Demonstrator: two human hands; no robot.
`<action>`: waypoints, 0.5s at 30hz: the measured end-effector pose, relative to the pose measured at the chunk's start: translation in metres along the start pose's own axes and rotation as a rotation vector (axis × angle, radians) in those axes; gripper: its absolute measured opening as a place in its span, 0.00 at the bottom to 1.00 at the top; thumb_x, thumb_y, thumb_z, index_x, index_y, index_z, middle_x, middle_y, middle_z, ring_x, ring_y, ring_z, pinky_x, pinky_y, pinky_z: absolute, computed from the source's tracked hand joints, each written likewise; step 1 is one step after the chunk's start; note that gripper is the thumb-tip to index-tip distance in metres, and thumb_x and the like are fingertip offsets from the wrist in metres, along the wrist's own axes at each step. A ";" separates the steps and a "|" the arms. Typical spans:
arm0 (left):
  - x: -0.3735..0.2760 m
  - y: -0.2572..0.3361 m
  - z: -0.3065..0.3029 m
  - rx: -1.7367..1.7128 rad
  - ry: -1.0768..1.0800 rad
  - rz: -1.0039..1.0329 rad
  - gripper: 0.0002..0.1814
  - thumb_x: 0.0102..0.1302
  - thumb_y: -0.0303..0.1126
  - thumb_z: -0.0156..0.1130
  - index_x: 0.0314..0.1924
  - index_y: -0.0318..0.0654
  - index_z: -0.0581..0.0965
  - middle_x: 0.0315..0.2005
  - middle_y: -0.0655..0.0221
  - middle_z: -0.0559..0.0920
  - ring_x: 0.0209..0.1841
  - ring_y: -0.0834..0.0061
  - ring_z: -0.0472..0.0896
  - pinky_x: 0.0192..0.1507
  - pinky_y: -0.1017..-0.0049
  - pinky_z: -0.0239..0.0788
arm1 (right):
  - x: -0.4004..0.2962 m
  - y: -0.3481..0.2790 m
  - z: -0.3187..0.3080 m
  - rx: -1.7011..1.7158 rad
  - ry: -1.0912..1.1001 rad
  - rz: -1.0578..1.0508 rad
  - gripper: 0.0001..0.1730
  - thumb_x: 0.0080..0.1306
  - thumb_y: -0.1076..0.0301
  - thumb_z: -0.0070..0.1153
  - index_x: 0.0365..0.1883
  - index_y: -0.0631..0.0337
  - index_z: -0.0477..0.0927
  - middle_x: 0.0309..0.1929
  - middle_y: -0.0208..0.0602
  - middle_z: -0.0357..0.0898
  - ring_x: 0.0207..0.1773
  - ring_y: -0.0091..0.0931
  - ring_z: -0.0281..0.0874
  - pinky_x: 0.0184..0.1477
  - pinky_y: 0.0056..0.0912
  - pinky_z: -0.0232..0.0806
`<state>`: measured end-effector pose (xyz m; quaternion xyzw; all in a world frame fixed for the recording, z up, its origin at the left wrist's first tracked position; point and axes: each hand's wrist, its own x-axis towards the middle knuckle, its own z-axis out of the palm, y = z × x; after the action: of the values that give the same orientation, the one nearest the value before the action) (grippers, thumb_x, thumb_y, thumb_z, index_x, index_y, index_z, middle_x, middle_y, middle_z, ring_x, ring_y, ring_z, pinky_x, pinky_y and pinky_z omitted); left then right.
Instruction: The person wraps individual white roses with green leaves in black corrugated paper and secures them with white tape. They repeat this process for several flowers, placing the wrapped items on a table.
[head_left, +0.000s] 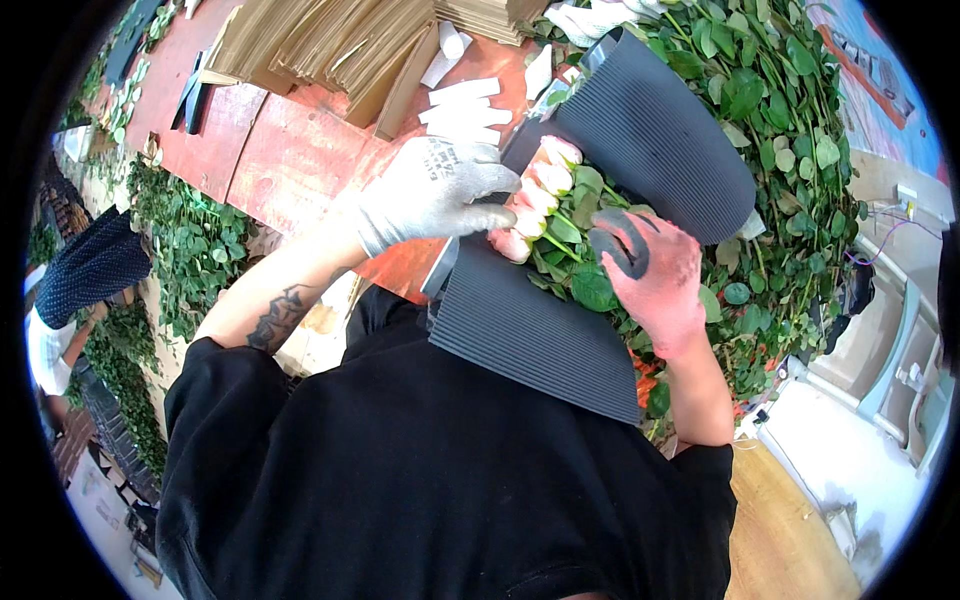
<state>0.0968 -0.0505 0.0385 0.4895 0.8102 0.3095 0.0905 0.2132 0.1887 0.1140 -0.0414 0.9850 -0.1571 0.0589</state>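
Observation:
A row of pale pink roses (534, 199) lies between two ribbed black sheets, one above (656, 131) and one nearer my body (532, 326). My left hand (450, 191), in a white glove, reaches in from the left with thumb and fingers apart at the outer side of the blooms; whether it touches them is unclear. My right hand (649, 270), in a pink glove with grey on the fingers, is beside the green stems and leaves (581, 225). Its fingers are curled, and what lies inside them is hidden.
Stacked brown cardboard pieces (322, 45) and white paper strips (465, 112) lie on the red tabletop (300, 142). A large heap of leafy stems (780, 150) fills the right side. More foliage (195, 255) hangs at the left, where another person (82, 277) is partly visible.

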 end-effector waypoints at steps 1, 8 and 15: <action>0.002 0.004 0.003 -0.031 0.019 -0.016 0.22 0.52 0.48 0.66 0.44 0.47 0.80 0.28 0.70 0.77 0.34 0.69 0.79 0.35 0.68 0.71 | -0.001 0.008 -0.002 0.036 0.016 -0.009 0.22 0.52 0.61 0.64 0.45 0.56 0.79 0.43 0.37 0.78 0.44 0.35 0.78 0.49 0.37 0.68; 0.017 -0.004 0.024 0.164 -0.077 -0.042 0.25 0.49 0.53 0.67 0.40 0.43 0.78 0.27 0.68 0.76 0.34 0.66 0.77 0.35 0.65 0.67 | 0.019 0.091 -0.081 -0.024 0.359 0.325 0.18 0.65 0.67 0.51 0.52 0.64 0.76 0.47 0.38 0.79 0.51 0.29 0.75 0.56 0.29 0.63; 0.013 -0.011 0.018 -0.052 0.026 0.059 0.18 0.58 0.45 0.63 0.44 0.45 0.81 0.23 0.68 0.77 0.30 0.68 0.77 0.35 0.66 0.66 | 0.044 0.107 -0.059 0.888 0.404 0.456 0.27 0.65 0.60 0.59 0.58 0.69 0.71 0.45 0.33 0.77 0.50 0.22 0.72 0.54 0.26 0.63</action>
<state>0.0901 -0.0357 0.0196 0.5066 0.7883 0.3391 0.0833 0.1554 0.3040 0.1319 0.2336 0.7995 -0.5464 -0.0874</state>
